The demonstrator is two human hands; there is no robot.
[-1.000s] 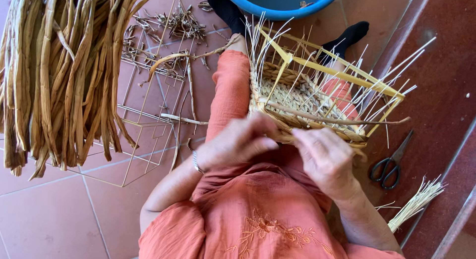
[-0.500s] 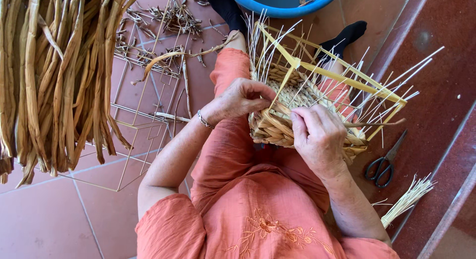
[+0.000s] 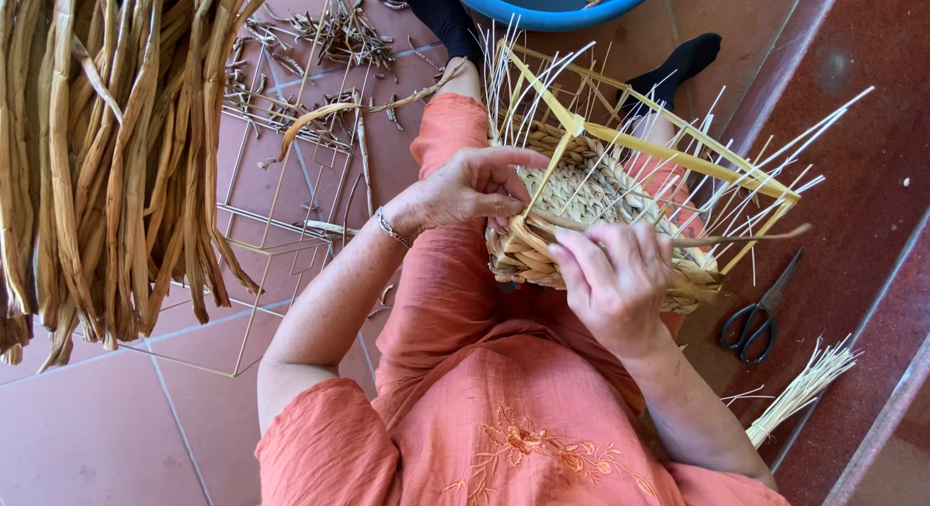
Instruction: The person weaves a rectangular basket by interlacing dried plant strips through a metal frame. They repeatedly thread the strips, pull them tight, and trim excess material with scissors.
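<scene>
1. While the half-woven basket [image 3: 591, 215] rests on the person's lap, the left hand [image 3: 465, 188] grips its near rim, fingers curled.
2. The right hand [image 3: 615, 278] pinches a woven strand [image 3: 620, 230].
3. Scissors [image 3: 760, 312] lie just beside on the floor.

Left hand [image 3: 465, 188], right hand [image 3: 615, 278]: fingers curled.

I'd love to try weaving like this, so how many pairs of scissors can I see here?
1. The scissors lie on the floor right of the basket, near the loose straw bundle. Others may be hidden.
</scene>
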